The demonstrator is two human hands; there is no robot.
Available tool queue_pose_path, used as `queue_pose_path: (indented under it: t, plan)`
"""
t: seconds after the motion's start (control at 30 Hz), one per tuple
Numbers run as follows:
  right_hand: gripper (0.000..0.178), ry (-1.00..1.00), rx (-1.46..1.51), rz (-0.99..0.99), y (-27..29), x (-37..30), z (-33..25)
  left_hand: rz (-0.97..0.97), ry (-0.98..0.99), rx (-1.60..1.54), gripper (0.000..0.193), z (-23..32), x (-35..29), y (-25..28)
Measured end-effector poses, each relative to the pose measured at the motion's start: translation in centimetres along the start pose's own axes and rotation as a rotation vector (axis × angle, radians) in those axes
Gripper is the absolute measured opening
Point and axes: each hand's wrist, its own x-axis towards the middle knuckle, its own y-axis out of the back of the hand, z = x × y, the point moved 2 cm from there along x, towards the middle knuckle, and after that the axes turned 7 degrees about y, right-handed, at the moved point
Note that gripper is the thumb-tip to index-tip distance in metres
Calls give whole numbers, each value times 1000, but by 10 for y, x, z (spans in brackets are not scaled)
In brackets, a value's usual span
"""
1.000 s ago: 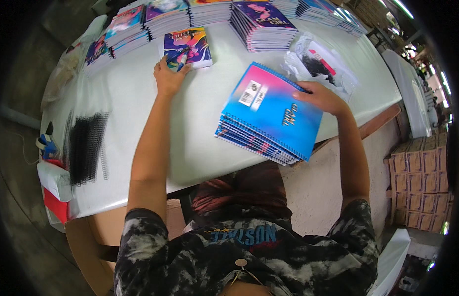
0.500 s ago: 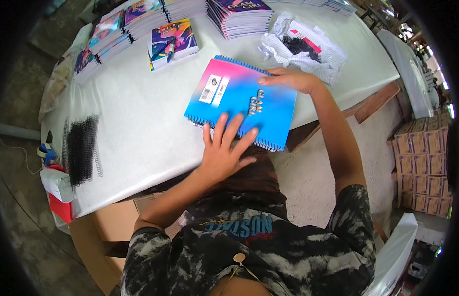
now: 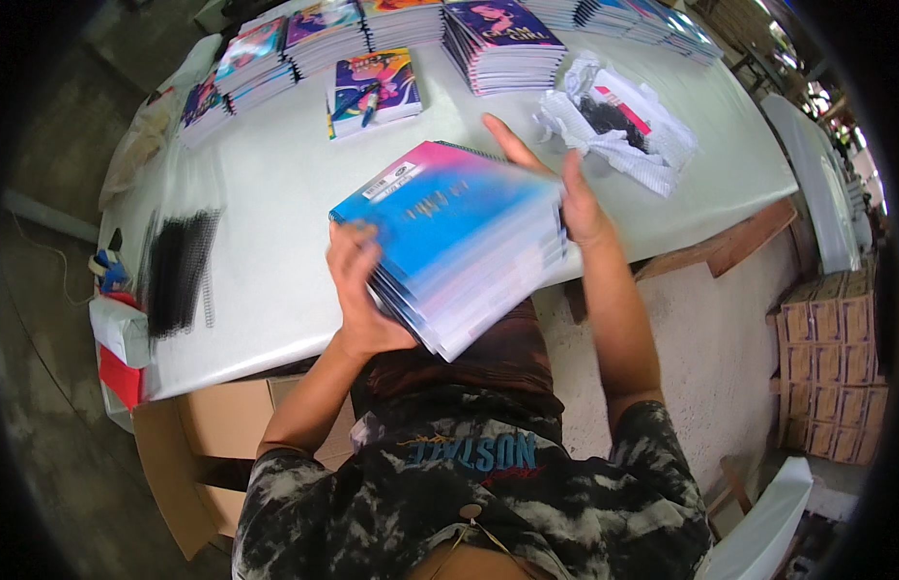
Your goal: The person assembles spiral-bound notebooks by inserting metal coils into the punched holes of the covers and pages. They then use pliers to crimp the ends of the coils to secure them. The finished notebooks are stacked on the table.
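A thick stack of spiral notebooks (image 3: 440, 227) with a blue and pink cover on top is tilted above the table's near edge, its white page edges facing my right side. My left hand (image 3: 357, 280) grips the stack's left side, fingertips on the cover and thumb underneath; it is partly blurred. At the stack's far right corner, my right hand (image 3: 575, 198) has its thumb and fingers stretched apart, with the palm against the page edges. Beyond the stack lies a smaller pile of colourful notebooks (image 3: 396, 72) with pens (image 3: 370, 101) on top.
Tall notebook stacks (image 3: 498, 48) line the table's far side. Crumpled white wrapping (image 3: 652, 159) holds dark coils at the right. Black spiral bindings (image 3: 182, 275) lie at the left on the white table (image 3: 266, 232). An open cardboard box (image 3: 227, 420) stands below; brown cartons (image 3: 831, 362) are stacked at right.
The stack has been lifted and tilted, so its page edges now show. My left hand has moved from the cover to its left side. My right hand has shifted to its right end, fingers spread.
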Motion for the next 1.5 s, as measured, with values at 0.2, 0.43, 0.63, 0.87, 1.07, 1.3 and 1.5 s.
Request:
queue_pose_path:
  t: [0.2, 0.43, 0.63, 0.87, 1.07, 1.3, 1.5]
  plan:
    - [104, 134, 148, 94, -1, 49, 79, 131, 802, -488, 110, -38, 40, 21]
    - [88, -2, 4, 216, -22, 65, 70, 121, 748, -523, 103, -50, 38, 27]
    - [59, -300, 265, 257, -27, 92, 60, 127, 1115, -657, 93, -58, 60, 35]
    - [58, -410, -38, 393, -10, 108, 103, -65, 1150, -234, 49, -117, 65, 59]
    - [57, -279, -342, 346, 4, 96, 88, 281, 617, -24, 22, -60, 104, 114]
    - [61, -15, 28, 782, -56, 99, 51, 499, 282, 153, 24, -32, 89, 83]
    - [62, 46, 251, 893, -14, 123, 77, -123, 336, 599, 42, -41, 68, 30]
